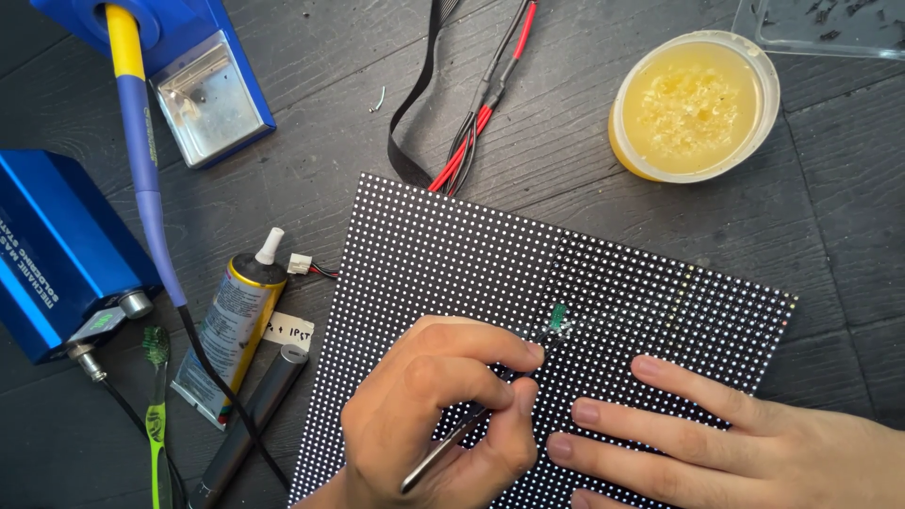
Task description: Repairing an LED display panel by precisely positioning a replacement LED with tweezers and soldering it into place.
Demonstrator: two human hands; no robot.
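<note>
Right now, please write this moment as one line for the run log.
left hand: grips tweezers, tips at green part | right hand: flat on LED panel | flux tub: open

— What do the hands do?
— The left hand [443,415] grips tweezers [443,452], maybe touching a green part [558,319] on the dotted panel [452,254]. The right hand [754,443] lies flat on it.

Black dotted LED panel [452,254] lying flat, thin metal tweezers [441,452] angled on it
</note>
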